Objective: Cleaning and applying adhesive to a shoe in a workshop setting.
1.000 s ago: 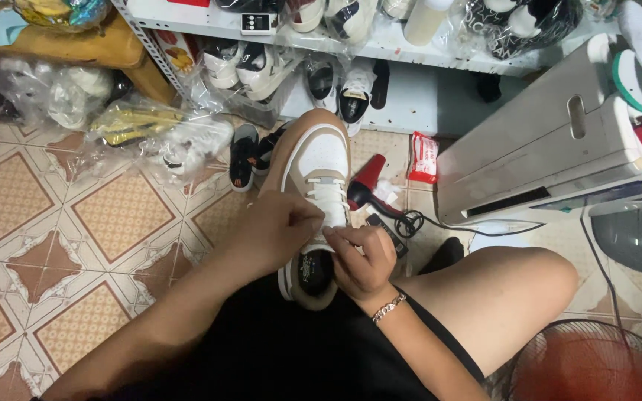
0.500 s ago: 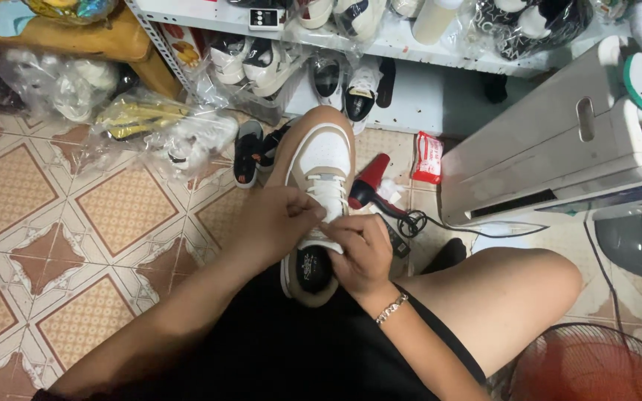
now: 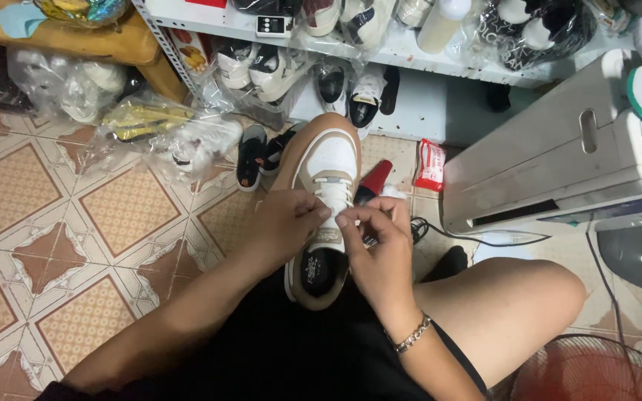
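Note:
A tan and white sneaker [image 3: 330, 160] rests on my lap, toe pointing away from me. My left hand [image 3: 285, 223] grips its left side at the laces, fingers pinched on a white lace [image 3: 334, 191]. My right hand [image 3: 380, 249], with a bracelet at the wrist, pinches the lace from the right side over the tongue. The fingertips of both hands nearly meet above the shoe's opening, where the dark insole [image 3: 322, 269] shows.
A red-capped bottle [image 3: 374, 180] lies just beyond the shoe beside a red packet [image 3: 431, 165]. Bagged shoes [image 3: 187, 141] sit on the tiled floor at left. A shelf of shoes [image 3: 351, 30] runs along the back, a white air-conditioner unit [image 3: 559, 156] stands right, and a red fan grille [image 3: 596, 371] is at bottom right.
Both hands have shifted slightly along the laces and drawn closer together over the tongue. The sneaker stays on my lap.

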